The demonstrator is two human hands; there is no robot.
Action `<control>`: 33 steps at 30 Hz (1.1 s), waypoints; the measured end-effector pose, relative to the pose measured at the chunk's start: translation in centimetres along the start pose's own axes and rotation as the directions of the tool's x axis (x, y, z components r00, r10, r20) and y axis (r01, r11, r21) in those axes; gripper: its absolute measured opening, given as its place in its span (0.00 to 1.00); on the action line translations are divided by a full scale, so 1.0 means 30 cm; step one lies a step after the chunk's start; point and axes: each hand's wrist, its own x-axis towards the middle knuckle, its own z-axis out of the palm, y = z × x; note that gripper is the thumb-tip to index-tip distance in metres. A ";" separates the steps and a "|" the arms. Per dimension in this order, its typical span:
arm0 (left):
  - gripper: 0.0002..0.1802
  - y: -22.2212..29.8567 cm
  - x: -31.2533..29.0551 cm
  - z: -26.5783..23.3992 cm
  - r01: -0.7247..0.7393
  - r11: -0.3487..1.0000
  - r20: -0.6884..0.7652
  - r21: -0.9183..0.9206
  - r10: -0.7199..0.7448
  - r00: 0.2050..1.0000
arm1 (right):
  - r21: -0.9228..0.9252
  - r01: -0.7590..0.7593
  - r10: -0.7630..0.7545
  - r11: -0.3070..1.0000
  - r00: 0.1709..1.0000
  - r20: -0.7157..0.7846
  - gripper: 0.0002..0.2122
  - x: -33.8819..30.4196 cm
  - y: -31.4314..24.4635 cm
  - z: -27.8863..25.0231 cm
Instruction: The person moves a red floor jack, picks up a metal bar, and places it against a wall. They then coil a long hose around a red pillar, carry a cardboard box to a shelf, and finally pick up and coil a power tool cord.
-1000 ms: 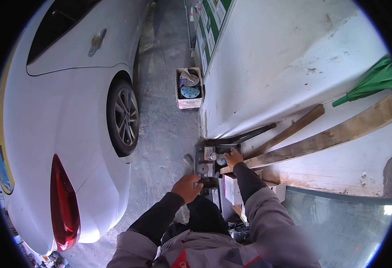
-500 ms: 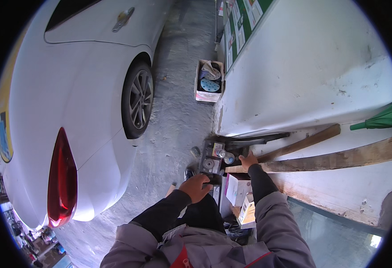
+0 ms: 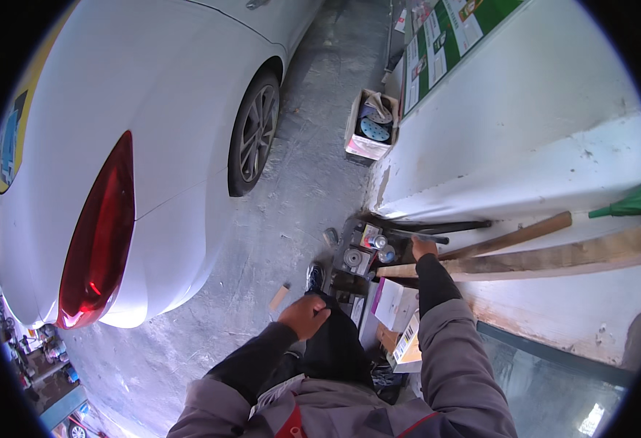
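Where the right grip (image 3: 423, 247) reaches, a dark bar (image 3: 437, 239) lies at its fingertips (image 3: 416, 240).

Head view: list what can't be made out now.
In the head view:
Bare right hand: too small to show whether it grips anything.
Glossy white car: front cut off by the top edge.
Folded green cloth umbrella: right end lost at the dark rim.
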 end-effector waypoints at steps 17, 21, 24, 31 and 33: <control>0.17 0.035 0.358 -0.005 0.228 0.974 0.184 0.020 -0.227 0.956 | 0.904 -0.342 0.433 0.257 0.877 0.208 0.15 0.329 0.060 0.082; 0.19 0.057 0.367 -0.010 0.190 0.981 0.189 0.024 -0.191 0.963 | 0.897 -0.318 0.412 0.308 0.894 0.175 0.12 0.356 0.081 0.034; 0.18 0.057 0.371 -0.020 0.221 0.974 0.232 0.043 -0.224 0.946 | 0.932 -0.340 0.530 0.126 0.817 0.226 0.12 0.427 0.124 -0.027; 0.18 0.023 0.393 -0.025 0.303 0.952 0.187 0.041 -0.305 0.934 | 0.908 -0.334 0.637 -0.252 0.649 0.416 0.10 0.638 0.222 -0.094; 0.18 0.011 0.375 -0.015 0.313 0.948 0.197 0.054 -0.317 0.928 | 0.955 -0.160 0.622 -0.251 0.729 0.286 0.11 0.666 0.230 -0.126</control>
